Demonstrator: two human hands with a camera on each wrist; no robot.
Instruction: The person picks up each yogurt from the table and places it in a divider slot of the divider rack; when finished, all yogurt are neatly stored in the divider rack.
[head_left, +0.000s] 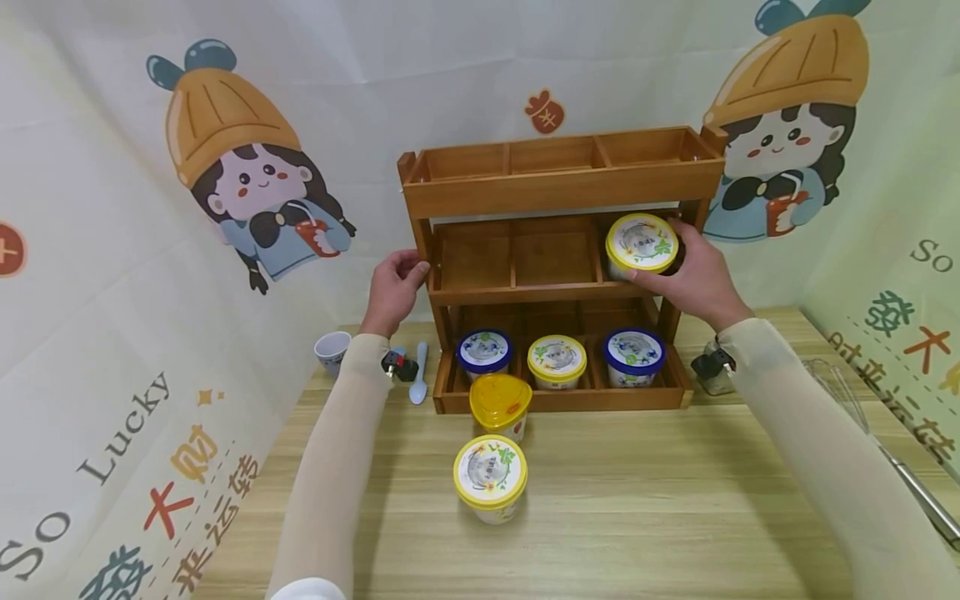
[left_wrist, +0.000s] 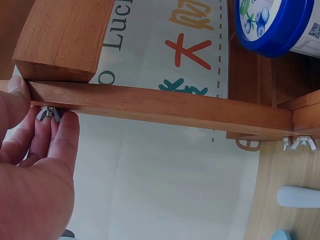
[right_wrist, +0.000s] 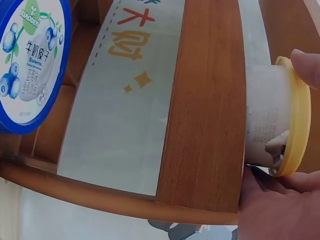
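Note:
My right hand (head_left: 699, 277) grips a yellow-lidded tub (head_left: 642, 243) by its rim, at the right compartment of the middle tier of a wooden three-tier rack (head_left: 562, 198). The right wrist view shows the thumb on the yellow lid (right_wrist: 299, 120) and fingers below; the tub's base is hidden behind the tier's front board. With thumb and fingers on opposite sides, my left hand (head_left: 395, 290) holds the rack's left post (left_wrist: 165, 102), by a wing nut (left_wrist: 48, 113). On the bottom tier, a yellow-lidded tub (head_left: 557, 361) sits between two blue-lidded tubs (head_left: 484, 350) (head_left: 634, 357).
An orange-lidded cup (head_left: 501, 404) stands before the rack, with another yellow-lidded tub (head_left: 491, 477) nearer me. Left lie a small patterned cup (head_left: 332, 350) and a blue spoon (head_left: 418, 379). On the right are a glass jar (head_left: 717, 380) and a whisk (head_left: 862, 417). Printed cloth surrounds the table.

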